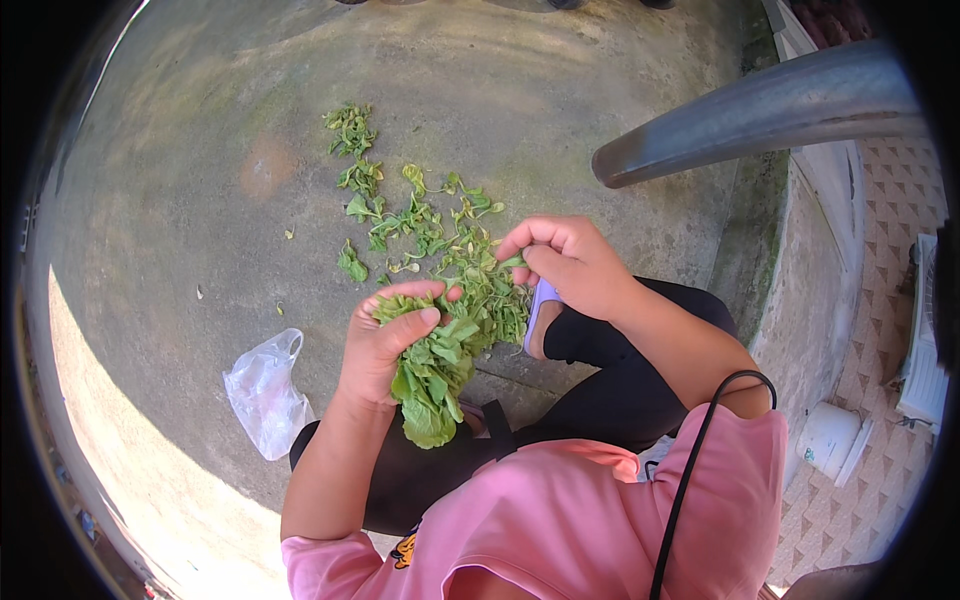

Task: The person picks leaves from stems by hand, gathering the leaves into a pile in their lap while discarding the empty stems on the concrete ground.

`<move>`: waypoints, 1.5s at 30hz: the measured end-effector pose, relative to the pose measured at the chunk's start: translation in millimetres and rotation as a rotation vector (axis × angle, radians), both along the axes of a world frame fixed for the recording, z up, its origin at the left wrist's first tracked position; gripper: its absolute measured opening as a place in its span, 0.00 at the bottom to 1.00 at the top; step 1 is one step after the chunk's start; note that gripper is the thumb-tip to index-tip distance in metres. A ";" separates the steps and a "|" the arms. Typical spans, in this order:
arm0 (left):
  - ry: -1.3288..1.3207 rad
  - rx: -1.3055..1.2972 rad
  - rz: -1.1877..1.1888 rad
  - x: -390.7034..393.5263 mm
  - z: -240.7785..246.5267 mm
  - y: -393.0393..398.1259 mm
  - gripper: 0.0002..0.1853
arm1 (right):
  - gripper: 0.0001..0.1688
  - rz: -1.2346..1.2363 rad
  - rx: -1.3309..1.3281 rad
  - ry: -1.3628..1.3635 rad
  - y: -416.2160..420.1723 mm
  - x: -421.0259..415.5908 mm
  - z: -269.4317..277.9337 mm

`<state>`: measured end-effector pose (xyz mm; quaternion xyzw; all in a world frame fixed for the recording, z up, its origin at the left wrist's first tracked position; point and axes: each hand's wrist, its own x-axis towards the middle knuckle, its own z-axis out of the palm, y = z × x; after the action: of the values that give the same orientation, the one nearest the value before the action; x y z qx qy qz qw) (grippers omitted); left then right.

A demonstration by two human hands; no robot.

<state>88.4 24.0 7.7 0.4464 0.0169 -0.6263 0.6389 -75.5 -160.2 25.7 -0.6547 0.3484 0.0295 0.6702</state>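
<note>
A bunch of leafy greens [435, 375] is gripped in my left hand [382, 349], its leaves hanging down toward my lap. To the right, my right hand [570, 262] pinches a small green leaf [514, 261] between thumb and fingers. Beneath and beyond both hands, a spread of loose leaves and stems [480, 285] lies on the concrete floor, some of them yellowed. Farther out it runs into a smaller clump of wilted leaves [349, 131].
A translucent plastic bag [268, 394] rests on the floor at left. From the upper right a thick metal post [757, 112] reaches down to the floor. A white bucket [829, 439] stands on tiles at right. My purple slipper [538, 311] is beside the leaves.
</note>
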 end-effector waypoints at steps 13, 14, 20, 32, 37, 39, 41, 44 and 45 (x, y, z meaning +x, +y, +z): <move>-0.198 -0.049 -0.221 -9.6 1.7 -3.0 0.10 | 0.03 0.322 -0.574 -0.258 16.9 3.1 5.7; -0.189 -0.058 -0.225 -10.1 1.4 -3.2 0.09 | 0.03 0.312 -0.539 -0.247 17.0 3.2 5.5; -0.196 -0.041 -0.233 -10.5 0.3 -1.7 0.08 | 0.04 0.252 -0.462 -0.267 19.9 4.8 5.0; -0.483 -0.170 -0.399 -18.3 -17.8 -3.5 0.06 | 0.05 0.457 -0.494 -0.151 25.8 8.7 12.9; -0.534 -0.126 -0.422 -12.7 -13.2 -4.5 0.07 | 0.06 0.485 -0.335 -0.111 8.4 16.3 -1.2; -0.559 -0.109 -0.389 -10.4 -11.8 -3.1 0.08 | 0.08 0.456 -0.112 -0.086 -10.8 28.5 -23.6; -0.577 -0.080 -0.391 -7.0 -11.0 -2.6 0.08 | 0.11 0.376 0.060 0.084 -39.0 58.1 -64.3; -0.539 -0.176 -0.322 -11.6 -7.4 -2.8 0.08 | 0.12 0.519 -0.493 0.247 -65.1 117.6 -152.0; -0.543 -0.185 -0.327 -11.5 -6.9 -2.1 0.07 | 0.11 0.542 -0.675 0.178 -66.9 135.2 -181.4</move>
<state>76.9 21.9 0.8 0.5340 -0.2831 -0.5775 0.5488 59.7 -227.1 -155.7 -0.8995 0.2104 0.1452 0.3544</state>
